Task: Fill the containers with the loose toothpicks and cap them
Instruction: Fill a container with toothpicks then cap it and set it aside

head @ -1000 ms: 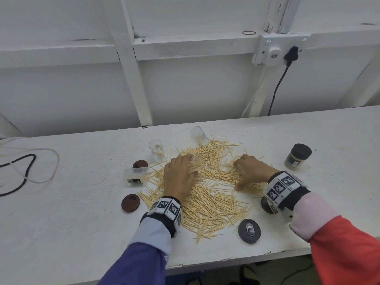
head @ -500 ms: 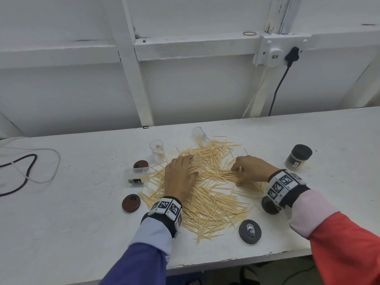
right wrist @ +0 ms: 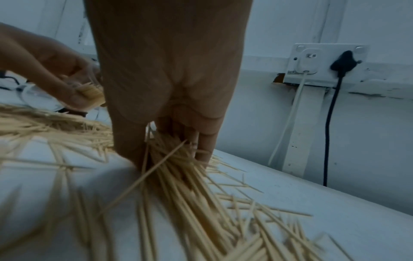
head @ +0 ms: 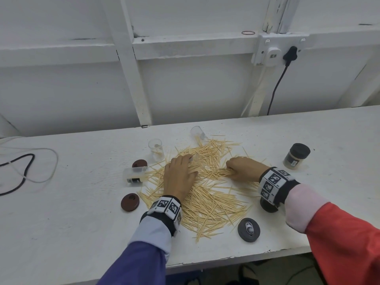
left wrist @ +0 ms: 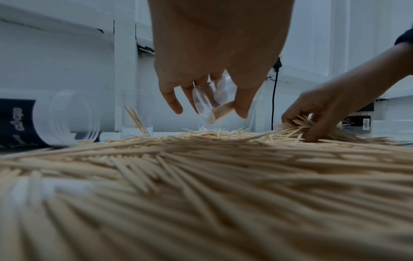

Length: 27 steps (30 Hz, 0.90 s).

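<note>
A wide pile of loose toothpicks covers the middle of the white bench. My left hand grips a small clear container, tilted and partly filled with toothpicks, just above the pile. My right hand pinches a bunch of toothpicks against the bench, right of the left hand. One clear container stands upright at the back left, another leans at the back, and a labelled one lies on its side. A capped container stands at the right.
Loose caps lie around the pile: two brown ones at the left, a dark one at the front, another dark one under my right wrist. Cables trail at the far left. A plugged wall socket sits behind.
My right hand has slid a little leftward and drawn toothpicks together under its fingers. My left hand has stayed in place over the pile with the clear container.
</note>
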Each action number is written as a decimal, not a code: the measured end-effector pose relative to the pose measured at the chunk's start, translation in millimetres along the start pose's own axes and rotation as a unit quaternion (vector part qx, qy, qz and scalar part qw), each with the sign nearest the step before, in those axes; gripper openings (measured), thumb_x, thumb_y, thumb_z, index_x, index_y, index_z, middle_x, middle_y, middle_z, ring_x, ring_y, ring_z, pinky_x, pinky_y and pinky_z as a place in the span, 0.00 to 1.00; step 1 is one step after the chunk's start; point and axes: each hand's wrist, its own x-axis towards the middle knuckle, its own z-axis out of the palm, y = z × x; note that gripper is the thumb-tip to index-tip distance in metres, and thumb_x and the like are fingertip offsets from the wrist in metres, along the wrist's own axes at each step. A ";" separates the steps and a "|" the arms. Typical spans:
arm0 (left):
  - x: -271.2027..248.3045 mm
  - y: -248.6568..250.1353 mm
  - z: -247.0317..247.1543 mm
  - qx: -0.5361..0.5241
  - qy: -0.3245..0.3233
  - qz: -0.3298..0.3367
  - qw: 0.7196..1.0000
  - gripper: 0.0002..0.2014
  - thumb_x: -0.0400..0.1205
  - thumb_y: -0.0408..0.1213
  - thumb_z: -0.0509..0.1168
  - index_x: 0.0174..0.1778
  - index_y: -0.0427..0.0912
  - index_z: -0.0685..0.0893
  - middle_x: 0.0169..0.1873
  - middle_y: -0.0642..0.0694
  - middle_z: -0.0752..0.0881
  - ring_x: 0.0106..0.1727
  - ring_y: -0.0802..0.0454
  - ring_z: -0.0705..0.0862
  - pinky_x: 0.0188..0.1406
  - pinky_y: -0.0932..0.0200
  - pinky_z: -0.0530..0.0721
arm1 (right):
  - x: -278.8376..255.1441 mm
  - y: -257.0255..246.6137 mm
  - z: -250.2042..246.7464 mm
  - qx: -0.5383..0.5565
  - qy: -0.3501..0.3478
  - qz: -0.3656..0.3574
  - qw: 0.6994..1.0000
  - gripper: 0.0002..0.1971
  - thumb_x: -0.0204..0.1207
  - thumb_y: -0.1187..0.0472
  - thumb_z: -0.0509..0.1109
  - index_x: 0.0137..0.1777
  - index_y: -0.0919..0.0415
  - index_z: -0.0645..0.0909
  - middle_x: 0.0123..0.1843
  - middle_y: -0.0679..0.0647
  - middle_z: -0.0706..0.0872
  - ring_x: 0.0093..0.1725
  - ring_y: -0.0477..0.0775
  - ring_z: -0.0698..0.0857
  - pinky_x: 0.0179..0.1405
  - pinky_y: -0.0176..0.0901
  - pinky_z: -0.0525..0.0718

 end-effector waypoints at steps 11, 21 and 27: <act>0.9 0.3 -0.3 -0.014 -0.005 -0.008 1.000 0.25 0.82 0.47 0.66 0.75 0.48 0.72 0.67 0.51 0.78 0.68 0.49 0.73 0.66 0.52 0.66 | 2.3 -11.8 -4.6 0.045 -0.040 0.024 0.998 0.04 0.87 0.61 0.50 0.54 0.62 0.60 0.45 0.56 0.72 0.46 0.57 0.74 0.46 0.46 0.73; 0.1 2.2 -2.3 -0.004 -0.012 -0.010 1.000 0.25 0.83 0.48 0.64 0.76 0.48 0.71 0.69 0.51 0.77 0.69 0.49 0.72 0.66 0.54 0.65 | 11.0 -12.8 -3.5 0.041 -0.072 0.009 0.997 0.06 0.88 0.60 0.53 0.57 0.63 0.63 0.49 0.58 0.75 0.46 0.56 0.76 0.44 0.43 0.74; -0.7 2.1 -2.4 -0.009 -0.006 -0.014 1.000 0.25 0.82 0.48 0.64 0.75 0.48 0.71 0.68 0.52 0.78 0.68 0.50 0.72 0.65 0.54 0.64 | 12.0 -11.5 -24.6 0.199 -0.048 -0.005 0.979 0.07 0.89 0.58 0.54 0.49 0.58 0.67 0.41 0.48 0.81 0.45 0.54 0.81 0.46 0.43 0.75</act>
